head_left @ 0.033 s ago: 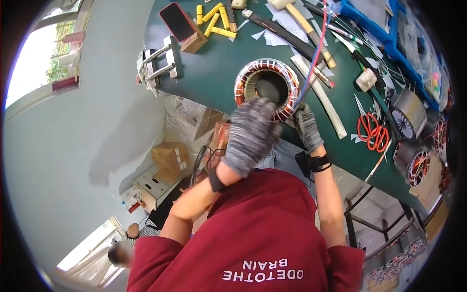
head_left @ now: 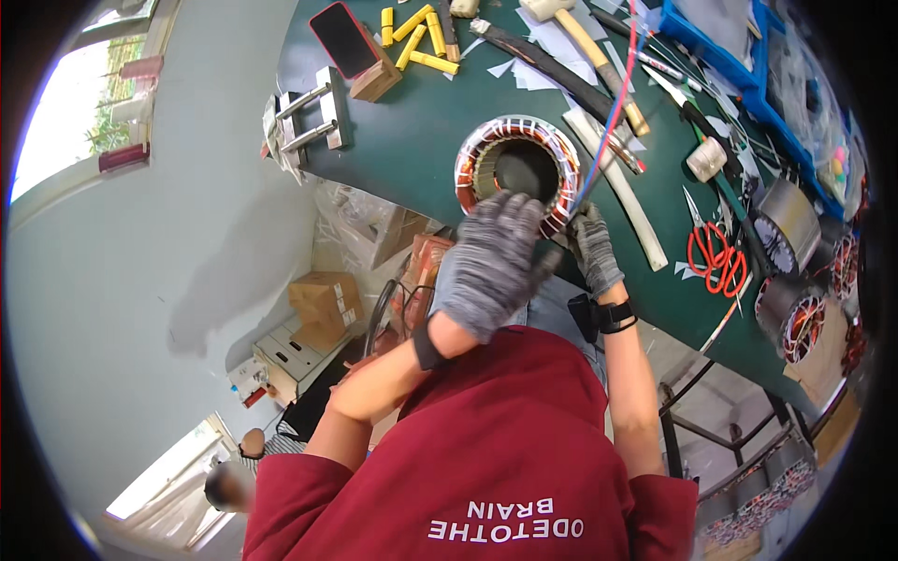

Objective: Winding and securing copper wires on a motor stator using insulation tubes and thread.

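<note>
A motor stator, a ring with copper windings tied in white lacing, stands on the green table in front of me. My left hand, in a grey knitted glove, is closed over its near rim, with the fingertips at the inner opening. My right hand, gloved alike, is curled against the stator's near right side. Its fingertips are partly hidden there. A red and a blue lead wire rise past the stator's right side toward the far edge of the view.
Right of the stator lie a pale tube, a wooden-handled mallet and red-handled scissors. More stators stand at the right edge. Far left are a phone on a wooden block, yellow rolls and a metal frame.
My left hand has shifted slightly right and toward me along the stator's near rim. My right hand stays at the stator's side.
</note>
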### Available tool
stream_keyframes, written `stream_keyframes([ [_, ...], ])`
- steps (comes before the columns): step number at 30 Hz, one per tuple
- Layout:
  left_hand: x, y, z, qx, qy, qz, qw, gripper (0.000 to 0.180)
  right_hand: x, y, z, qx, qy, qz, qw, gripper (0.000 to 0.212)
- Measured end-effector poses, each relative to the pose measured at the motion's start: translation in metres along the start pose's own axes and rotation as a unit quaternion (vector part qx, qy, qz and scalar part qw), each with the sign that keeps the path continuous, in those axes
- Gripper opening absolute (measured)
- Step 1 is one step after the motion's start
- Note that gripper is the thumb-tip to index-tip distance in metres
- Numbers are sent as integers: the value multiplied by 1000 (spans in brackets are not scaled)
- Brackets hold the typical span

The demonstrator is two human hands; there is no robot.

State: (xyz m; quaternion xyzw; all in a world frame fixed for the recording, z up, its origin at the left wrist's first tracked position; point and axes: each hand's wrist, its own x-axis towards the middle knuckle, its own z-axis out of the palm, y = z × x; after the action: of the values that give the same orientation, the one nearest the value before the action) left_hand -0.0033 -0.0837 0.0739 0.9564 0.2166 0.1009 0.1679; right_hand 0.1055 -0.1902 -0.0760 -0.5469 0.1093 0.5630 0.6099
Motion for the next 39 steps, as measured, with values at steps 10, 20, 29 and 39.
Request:
stream_keyframes([
  [10,37,-6,23,-24,-210,-76,975,46,34,45,-36,-13,38,-148,988,15],
  [20,69,-88,-44,-238,-198,-223,924,65,-33,-82,61,-259,31,-113,959,19],
  [29,67,-112,-42,-278,-132,-243,920,60,4,-40,98,103,1,-66,992,84],
  [39,40,-122,-27,-606,-82,-324,722,31,-2,-142,115,-376,67,-201,902,42],
])
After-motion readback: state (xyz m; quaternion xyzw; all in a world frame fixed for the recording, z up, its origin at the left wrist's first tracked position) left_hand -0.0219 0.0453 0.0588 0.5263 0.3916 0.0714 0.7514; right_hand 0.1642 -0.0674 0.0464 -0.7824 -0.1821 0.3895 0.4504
